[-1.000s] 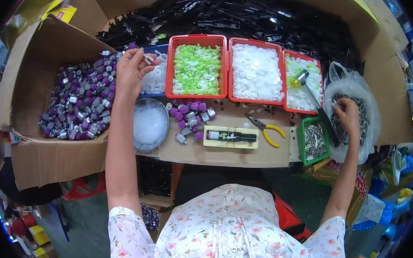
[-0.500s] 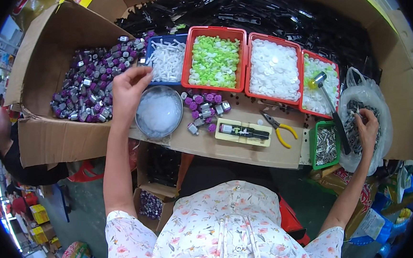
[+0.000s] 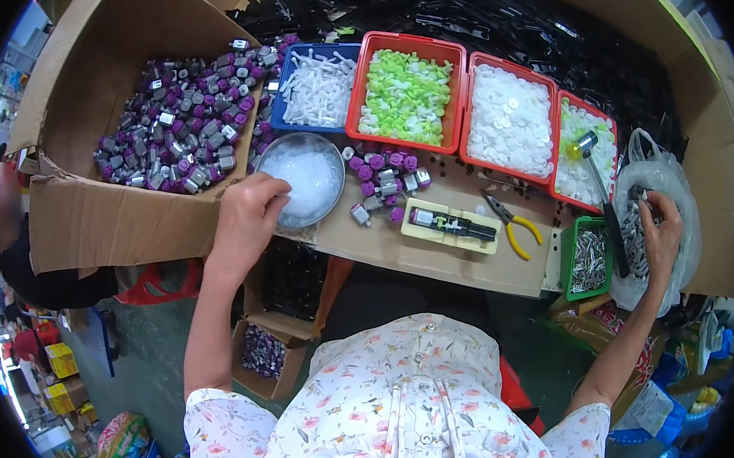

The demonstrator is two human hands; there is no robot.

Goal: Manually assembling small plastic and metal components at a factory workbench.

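Note:
My left hand [image 3: 251, 214] is closed in a pinch at the near left rim of a round metal bowl [image 3: 343, 174] holding white paste. Whatever is between those fingertips is too small to make out. My right hand [image 3: 662, 230] reaches over a clear plastic bag [image 3: 690, 188] of small grey parts, thumb and fingers drawn together at the bag's opening; what they pinch cannot be made out. Between the hands, a cream-coloured holder [image 3: 451, 242] carries a black assembly [image 3: 469, 227] with a small motor at its left end. Loose purple-and-silver motors [image 3: 381, 179] lie beside the bowl.
Behind stand a blue tray [image 3: 284, 96] of white pins and red trays [image 3: 355, 100] of green and white pieces. Yellow-handled pliers [image 3: 521, 235], a hammer [image 3: 604, 203] and a green tray [image 3: 566, 260] of metal pins are right. A carton [image 3: 87, 218] of motors stands left; black parts [image 3: 450, 14] lie behind.
My left hand has come down from the blue tray of white pins to the bowl's near rim. My right hand stays at the bag. The whole view has shifted slightly.

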